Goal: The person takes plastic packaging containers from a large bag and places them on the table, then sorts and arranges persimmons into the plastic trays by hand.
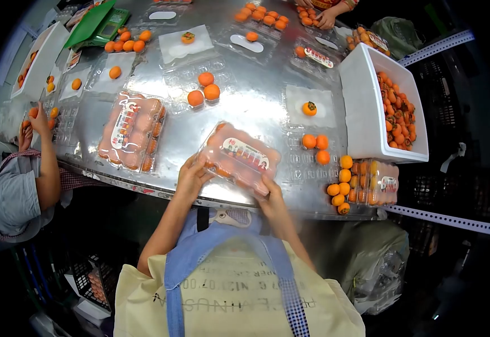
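Observation:
Both my hands hold a closed clear plastic clamshell of persimmons with a printed label, tilted at the table's near edge. My left hand grips its left corner, fingers closed round the edge. At its lower right side, my right hand is closed on the same pack. To the left lies a stack of filled clamshells. Beyond my hands an open clamshell contains three loose persimmons. Right of the held pack is another open clamshell, with three persimmons in its tray and one on the white padded lid.
A white foam box full of persimmons stands on the right. Loose persimmons and filled packs sit at the near right edge. A green scale is at the back left. One co-worker's hands work at left, another's at the far side.

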Tool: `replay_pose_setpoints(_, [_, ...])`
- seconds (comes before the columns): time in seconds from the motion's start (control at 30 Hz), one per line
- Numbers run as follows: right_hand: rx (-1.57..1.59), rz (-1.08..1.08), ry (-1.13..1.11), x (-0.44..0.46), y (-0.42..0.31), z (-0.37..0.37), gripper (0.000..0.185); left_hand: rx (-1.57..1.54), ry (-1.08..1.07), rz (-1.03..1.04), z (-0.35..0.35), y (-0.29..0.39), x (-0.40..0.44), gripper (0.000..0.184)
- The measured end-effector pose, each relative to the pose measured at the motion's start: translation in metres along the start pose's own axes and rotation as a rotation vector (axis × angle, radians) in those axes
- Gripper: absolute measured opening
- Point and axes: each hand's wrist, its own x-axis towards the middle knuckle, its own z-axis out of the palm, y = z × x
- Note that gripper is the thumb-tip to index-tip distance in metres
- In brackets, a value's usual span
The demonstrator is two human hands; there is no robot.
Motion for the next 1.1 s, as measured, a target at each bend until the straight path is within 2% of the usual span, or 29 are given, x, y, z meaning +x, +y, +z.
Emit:
replay_pose_setpoints(0.07, [0.006,-0.007,0.037,-0.006,0.014,0.013,0.035,0.007,0.046,0.000,-0.002,-0.024,0.009,0.048])
replay_pose_setpoints(0.13, [-0.161,0.005,-0.068,-0.009,0.032,0.018,0.037,0.118,0.063,-0.029,0.013,-0.034,0.005,0.055])
replay_pose_setpoints(0.17, [-0.360,0.087,-0.090,-0.013,0.031,0.021,0.038,0.164,0.105,-0.071,0.024,-0.032,0.000,0.063])
replay_pose_setpoints(0.2, [-0.562,0.164,-0.111,-0.017,0.026,0.027,0.038,0.165,-0.021,0.012,0.018,-0.033,0.006,0.065])
replay_pose_setpoints(0.23, [-0.641,0.256,-0.198,-0.014,0.024,0.022,0.037,0.209,0.029,0.110,0.004,-0.049,0.021,0.066])
replay_pose_setpoints(0.27, [-0.926,0.235,-0.325,-0.014,0.014,0.025,0.034,0.254,0.079,0.204,-0.007,-0.058,0.034,0.067])
replay_pose_setpoints(0.33, [-1.042,0.095,-0.476,-0.016,0.000,0.025,0.032,0.303,0.094,0.116,-0.004,-0.033,0.031,0.068])
replay_pose_setpoints(0.43, [-1.120,0.128,-0.421,-0.011,-0.036,0.032,0.029,0.491,-0.030,0.057,-0.024,-0.004,0.044,0.071])
replay_pose_setpoints(0.53, [-0.966,-0.142,-0.328,0.013,-0.041,0.014,0.029,0.777,-0.153,0.078,-0.033,0.024,0.063,0.076])
replay_pose_setpoints(0.6, [-1.136,-0.262,-0.230,0.015,-0.045,0.012,0.030,0.960,-0.229,0.057,-0.022,0.050,0.071,0.078])
replay_pose_setpoints(0.7, [-1.218,-0.328,-0.185,0.013,-0.052,0.018,0.032,1.371,0.054,0.276,0.004,0.056,0.082,0.076])
replay_pose_setpoints(0.73, [-1.214,-0.320,-0.183,0.009,-0.051,0.018,0.033,1.446,0.099,0.272,0.013,0.056,0.082,0.074])
replay_pose_setpoints(0.8, [-1.254,-0.456,-0.126,0.019,-0.044,0.002,0.035,1.606,0.180,0.272,0.029,0.060,0.084,0.072])
replay_pose_setpoints(0.87, [-1.354,-0.648,-0.004,0.031,-0.037,-0.017,0.036,1.616,0.149,0.319,0.033,0.061,0.087,0.069])
replay_pose_setpoints(0.9, [-1.340,-0.565,0.020,0.027,-0.042,-0.012,0.039,1.619,0.130,0.349,0.036,0.060,0.088,0.068])
replay_pose_setpoints(1.0, [-1.457,-0.845,0.088,0.037,-0.038,-0.018,0.043,1.662,0.069,0.406,0.043,0.058,0.087,0.066])
replay_pose_setpoints(1.1, [-1.416,-0.818,0.136,0.044,-0.035,-0.019,0.049,1.704,-0.044,0.501,0.043,0.050,0.093,0.059])
